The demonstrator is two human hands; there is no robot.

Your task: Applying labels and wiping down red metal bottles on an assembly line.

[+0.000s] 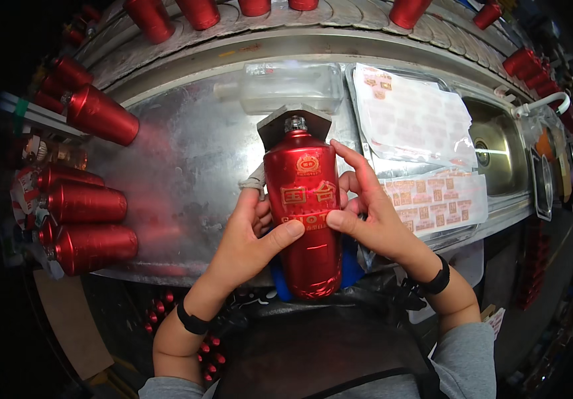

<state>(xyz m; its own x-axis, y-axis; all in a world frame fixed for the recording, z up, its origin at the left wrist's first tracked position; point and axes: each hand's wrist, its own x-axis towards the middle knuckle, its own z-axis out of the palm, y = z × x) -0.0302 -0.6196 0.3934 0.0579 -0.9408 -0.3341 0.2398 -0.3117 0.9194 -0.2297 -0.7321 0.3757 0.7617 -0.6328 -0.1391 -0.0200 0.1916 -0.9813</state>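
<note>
A red metallic bottle [310, 259] with gold lettering and an emblem lies between my two hands, its clear neck pointing away from me. My left hand [250, 233] grips its left side, thumb across the front and fingers curled behind. Something pale grey, like a cloth or finger cover, shows at that hand's fingertips. My right hand [373, 213] holds the other side, thumb pressed on the front and index finger stretched toward the shoulder. Behind the neck sits a dark angular block [275, 130]. A blue item [351, 264] is partly hidden under the bottle's base.
A clear glass bottle [290, 88] lies beyond the block on the metal table [180, 139]. Several red bottles [93, 194] lie at the left. Sheets of gold-printed decals [433, 199] rest at the right, beside a sink [499, 149]. A slatted conveyor [340, 23] carries red bottles.
</note>
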